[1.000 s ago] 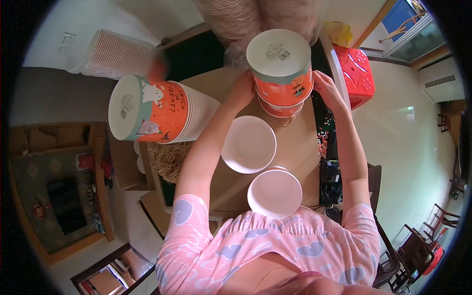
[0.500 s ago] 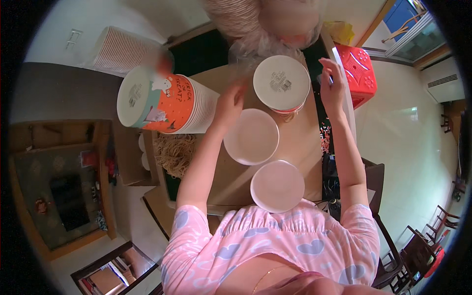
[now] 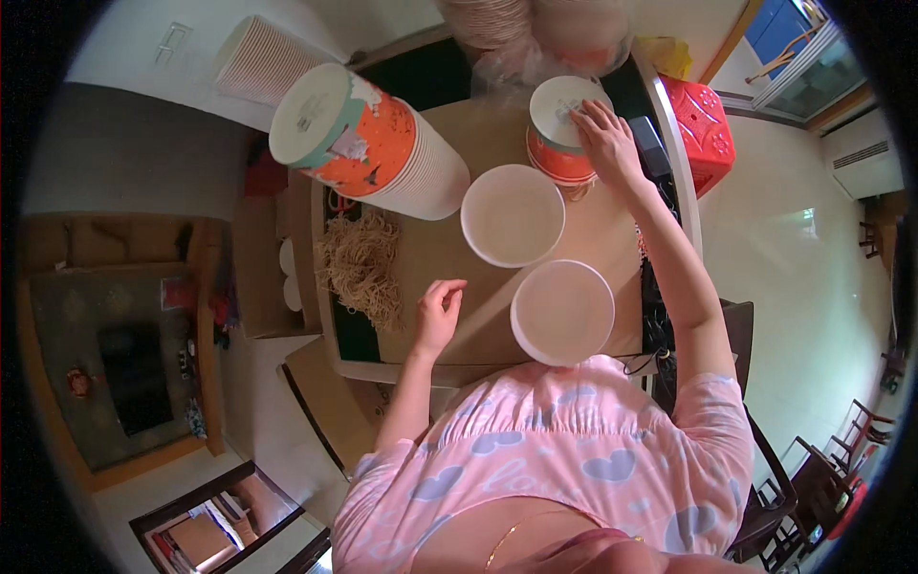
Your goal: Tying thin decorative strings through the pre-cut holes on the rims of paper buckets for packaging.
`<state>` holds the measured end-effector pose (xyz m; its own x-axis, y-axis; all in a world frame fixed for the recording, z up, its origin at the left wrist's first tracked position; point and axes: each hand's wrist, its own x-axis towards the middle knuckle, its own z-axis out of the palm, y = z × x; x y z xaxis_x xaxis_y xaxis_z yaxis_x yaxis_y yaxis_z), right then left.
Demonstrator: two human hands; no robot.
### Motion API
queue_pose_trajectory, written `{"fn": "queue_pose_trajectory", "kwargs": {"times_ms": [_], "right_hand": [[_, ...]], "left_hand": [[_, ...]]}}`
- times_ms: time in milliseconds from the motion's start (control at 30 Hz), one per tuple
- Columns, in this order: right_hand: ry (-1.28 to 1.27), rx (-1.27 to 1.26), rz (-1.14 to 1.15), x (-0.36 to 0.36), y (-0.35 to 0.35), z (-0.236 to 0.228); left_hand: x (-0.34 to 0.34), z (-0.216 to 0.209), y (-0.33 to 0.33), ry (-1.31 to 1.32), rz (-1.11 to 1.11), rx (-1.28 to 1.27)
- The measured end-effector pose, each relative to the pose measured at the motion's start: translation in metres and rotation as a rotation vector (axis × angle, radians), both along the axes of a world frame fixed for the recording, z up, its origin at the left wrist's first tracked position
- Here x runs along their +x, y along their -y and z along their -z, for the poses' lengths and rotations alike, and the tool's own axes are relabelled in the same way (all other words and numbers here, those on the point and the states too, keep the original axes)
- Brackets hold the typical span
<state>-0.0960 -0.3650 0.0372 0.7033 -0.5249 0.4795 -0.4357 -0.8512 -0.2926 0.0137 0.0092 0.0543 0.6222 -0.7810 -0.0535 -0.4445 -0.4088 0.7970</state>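
Note:
My right hand [image 3: 607, 142] rests with stretched fingers on the pale base of an upturned orange paper tub [image 3: 559, 158] at the far right of the table. Below and left of it, my left hand [image 3: 439, 318] hovers over the near part of the tabletop. Its fingers are loosely bent, and I see nothing in them. Two round white tubs face up with their insides showing: one in the middle [image 3: 513, 215], another near my body [image 3: 562, 313]. A tall nested stack of orange tubs [image 3: 373, 143] stands base-up at the left.
A tangled heap of tan elastic bands [image 3: 361, 266] lies left of my left hand. Behind are bagged stacks of tubs [image 3: 535, 33] and another white stack [image 3: 263, 62]. A dark box-shaped device [image 3: 650, 145] and cables line the right edge; a red stool [image 3: 696, 134] stands beyond.
My left hand has drawn back toward me, away from the middle white tub. My right hand has moved from the table's right edge onto the upturned tub. The whole view has shifted.

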Motion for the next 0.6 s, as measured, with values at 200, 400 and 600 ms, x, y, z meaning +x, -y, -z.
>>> {"fn": "queue_pose_trajectory", "kwargs": {"times_ms": [200, 400, 600], "right_hand": [[-0.041, 0.09, -0.051, 0.012, 0.01, 0.026], [-0.006, -0.057, -0.149, -0.032, 0.057, 0.048], [-0.271, 0.492, 0.008, -0.072, -0.084, -0.04]], "left_hand": [[-0.012, 0.018, -0.044, -0.1, -0.012, 0.021], [-0.009, 0.023, -0.058, -0.063, 0.125, 0.091], [0.032, 0.06, -0.153, -0.063, -0.222, 0.104]]}}
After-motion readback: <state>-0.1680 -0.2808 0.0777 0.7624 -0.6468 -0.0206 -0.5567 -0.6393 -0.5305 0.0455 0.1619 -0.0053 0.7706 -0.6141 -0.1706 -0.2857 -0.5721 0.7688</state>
